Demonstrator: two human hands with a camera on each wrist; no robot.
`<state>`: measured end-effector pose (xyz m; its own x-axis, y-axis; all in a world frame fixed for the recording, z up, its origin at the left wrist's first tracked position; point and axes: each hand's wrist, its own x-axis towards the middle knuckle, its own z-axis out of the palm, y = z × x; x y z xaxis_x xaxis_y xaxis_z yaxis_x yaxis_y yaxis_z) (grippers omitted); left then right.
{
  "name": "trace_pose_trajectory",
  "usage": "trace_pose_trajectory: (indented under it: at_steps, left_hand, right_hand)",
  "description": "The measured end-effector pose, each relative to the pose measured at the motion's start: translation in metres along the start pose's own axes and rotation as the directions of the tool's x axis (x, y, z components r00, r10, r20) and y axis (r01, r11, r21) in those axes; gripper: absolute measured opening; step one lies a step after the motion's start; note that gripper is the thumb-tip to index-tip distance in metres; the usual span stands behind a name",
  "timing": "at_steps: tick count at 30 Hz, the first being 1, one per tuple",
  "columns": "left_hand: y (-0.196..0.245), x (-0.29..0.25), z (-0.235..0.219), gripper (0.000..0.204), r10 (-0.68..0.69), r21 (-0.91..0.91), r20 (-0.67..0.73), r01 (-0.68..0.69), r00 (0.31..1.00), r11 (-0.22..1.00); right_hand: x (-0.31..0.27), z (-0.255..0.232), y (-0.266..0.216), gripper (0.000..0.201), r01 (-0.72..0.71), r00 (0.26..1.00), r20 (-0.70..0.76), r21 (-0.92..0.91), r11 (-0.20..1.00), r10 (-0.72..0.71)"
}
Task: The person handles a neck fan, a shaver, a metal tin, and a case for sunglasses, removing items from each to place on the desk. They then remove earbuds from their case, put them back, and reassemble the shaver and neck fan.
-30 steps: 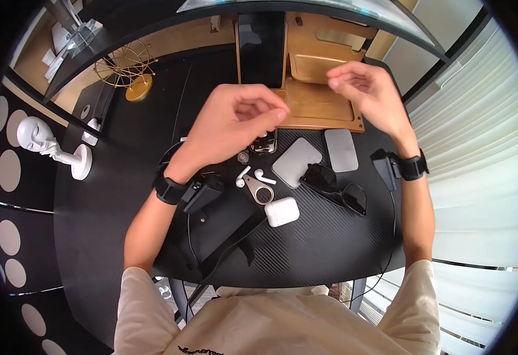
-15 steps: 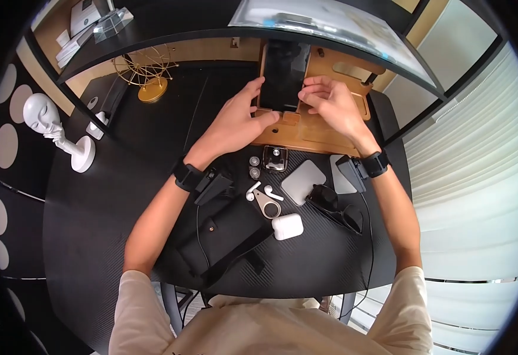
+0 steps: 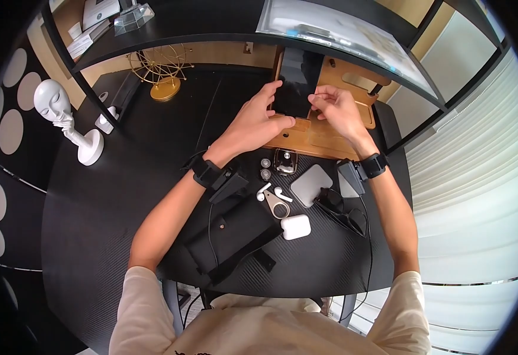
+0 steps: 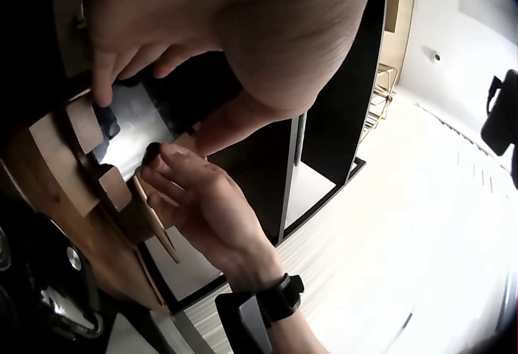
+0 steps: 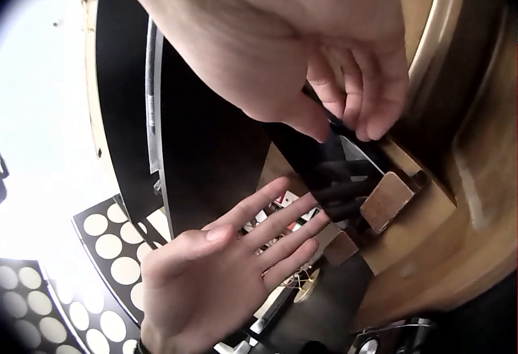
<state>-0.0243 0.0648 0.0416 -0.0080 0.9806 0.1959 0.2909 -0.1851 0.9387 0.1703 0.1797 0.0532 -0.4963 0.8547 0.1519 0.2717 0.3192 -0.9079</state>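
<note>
A black smartphone (image 3: 299, 83) leans on a wooden desk stand (image 3: 324, 146), its lower end by the stand's small front tabs (image 5: 387, 202). My left hand (image 3: 248, 125) lies along the phone's left side, fingers stretched toward its edge and thumb near the front tab. Seen from the right wrist, the left hand (image 5: 222, 277) has its fingers spread and nearly straight. My right hand (image 3: 343, 111) pinches the phone's right edge between thumb and bent fingers. That right hand (image 4: 214, 208) also appears at the phone's edge in the left wrist view.
Before the stand lie a dark glossy case (image 3: 285, 161), earbuds (image 3: 281, 193), a flat metal piece with a hole (image 3: 278, 207), a white earbud case (image 3: 296, 226), sunglasses (image 3: 348, 219), a grey slab (image 3: 312, 185) and a black pouch (image 3: 232, 228). A shelf (image 3: 211, 38) overhangs the phone.
Both hands have moved from the air in front of the stand to the phone's two sides. The right fingers have come onto its edge. The head view has shifted, so the desk sits differently.
</note>
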Motion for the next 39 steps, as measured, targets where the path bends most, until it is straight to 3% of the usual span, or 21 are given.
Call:
trace_pose_trajectory:
  at_steps: [6,10,17,23,25,26,29,31,33,34,36,39]
  left_hand:
    - [0.007,-0.004,0.000,0.080,0.031,-0.066,-0.013,-0.032,0.999,0.997]
    - [0.009,-0.004,0.002,0.077,0.041,-0.088,-0.078,-0.048,0.996,0.995]
    - [0.025,-0.008,-0.001,0.067,0.045,-0.064,-0.131,-0.053,0.990,0.997]
    - [0.042,-0.017,0.003,0.047,-0.042,-0.214,-0.030,0.034,0.999,0.976]
    - [0.043,-0.017,0.003,0.033,-0.071,-0.210,0.123,0.096,0.990,0.973]
    - [0.044,-0.017,0.003,0.033,-0.072,-0.209,0.130,0.098,0.989,0.973]
    - [0.047,-0.021,0.005,0.028,-0.017,-0.237,0.172,0.058,0.985,0.970]
    - [0.055,-0.026,0.003,0.028,0.027,-0.238,0.257,0.036,0.966,0.971]
    - [0.061,-0.031,0.002,0.028,0.024,-0.249,0.321,0.060,0.947,0.967]
    - [0.064,-0.033,0.003,0.028,-0.003,-0.246,0.383,0.105,0.924,0.964]
    - [0.069,-0.036,0.004,0.025,-0.055,-0.238,0.462,0.183,0.885,0.954]
    - [0.067,-0.039,0.007,0.024,-0.104,-0.223,0.472,0.232,0.876,0.947]
  right_hand:
    - [0.004,0.001,0.004,0.021,0.094,0.995,-0.019,-0.032,0.995,-0.095]
    - [0.003,-0.001,-0.002,0.023,0.077,0.997,-0.017,-0.026,0.997,-0.078]
    - [-0.019,-0.014,-0.033,0.017,-0.028,0.999,0.041,0.191,0.981,0.021]
    - [-0.054,-0.023,-0.029,0.014,-0.145,0.984,0.156,0.437,0.888,0.084]
    - [-0.070,-0.023,-0.029,0.013,-0.171,0.972,0.226,0.494,0.852,0.064]
    - [-0.077,-0.023,-0.024,0.012,-0.183,0.965,0.258,0.528,0.829,0.049]
    - [-0.104,-0.020,-0.027,0.031,-0.335,0.911,0.411,0.702,0.628,0.027]
    - [-0.119,-0.014,-0.024,0.068,-0.432,0.862,0.504,0.788,0.438,-0.057]
    - [-0.129,-0.009,-0.024,0.077,-0.513,0.807,0.579,0.786,0.345,-0.120]
    - [-0.132,-0.006,-0.024,0.077,-0.516,0.807,0.579,0.788,0.335,-0.118]
    - [-0.139,-0.003,-0.023,0.082,-0.593,0.713,0.654,0.755,0.280,-0.251]
    - [-0.145,0.000,-0.018,0.085,-0.596,0.734,0.653,0.750,0.286,-0.184]
